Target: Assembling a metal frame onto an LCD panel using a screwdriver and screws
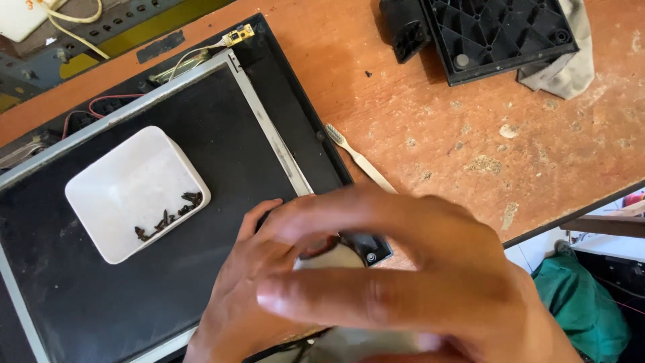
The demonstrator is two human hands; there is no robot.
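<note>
A worn orange-brown workbench (470,134) is seen from above in the head view, w/ a dismantled flat-panel screen (168,222) laid face-down (black back, metal frame). On it sits a white square tray (127,181) holding dark screws (171,215). A toothbrush (359,158) lies just beside the panel's edge. Left hand (248,296) and right hand (403,282) are curled round a pale rounded object (332,259), mostly hidden; the grip can't be made out, blurred. A black plastic stand base (497,33) rests at top.
</note>
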